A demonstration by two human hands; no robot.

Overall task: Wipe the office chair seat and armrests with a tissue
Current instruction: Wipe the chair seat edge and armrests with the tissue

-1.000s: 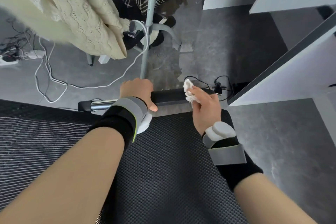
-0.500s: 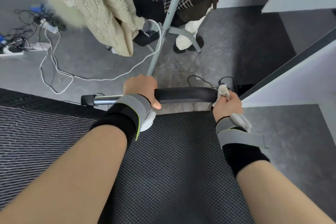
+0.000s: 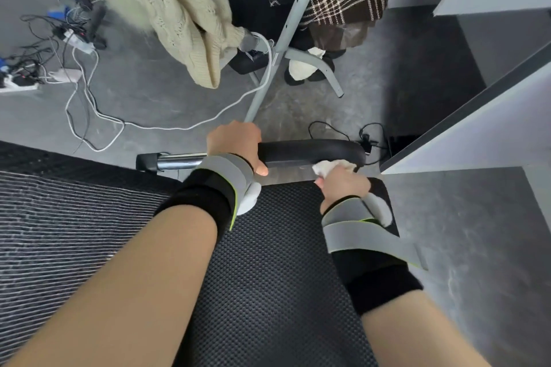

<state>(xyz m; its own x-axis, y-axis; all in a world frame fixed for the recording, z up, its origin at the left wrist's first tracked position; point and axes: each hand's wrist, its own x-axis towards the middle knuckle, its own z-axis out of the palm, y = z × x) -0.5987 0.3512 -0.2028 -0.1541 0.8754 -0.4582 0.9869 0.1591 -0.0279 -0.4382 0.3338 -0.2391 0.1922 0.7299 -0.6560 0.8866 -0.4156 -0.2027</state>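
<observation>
The black mesh chair seat (image 3: 277, 262) fills the lower middle of the head view. Beyond it lies a black padded armrest (image 3: 313, 149) on a chrome bar (image 3: 179, 161). My left hand (image 3: 235, 144) grips the armrest's left end, thumb underneath. My right hand (image 3: 343, 183) holds a crumpled white tissue (image 3: 326, 167) pressed against the near lower side of the armrest, close to its right end. Both wrists wear grey and black straps.
A striped mesh chair back (image 3: 59, 217) lies at the left. A grey desk panel (image 3: 477, 128) stands at the right. White cables (image 3: 98, 116) and a power strip (image 3: 18, 85) lie on the grey floor. Another chair with a cream sweater (image 3: 179, 9) stands ahead, a person in it.
My right hand carried the tissue from the armrest's top middle to its right end, then down onto the near lower side. My left hand kept its grip. The view tilted upward.
</observation>
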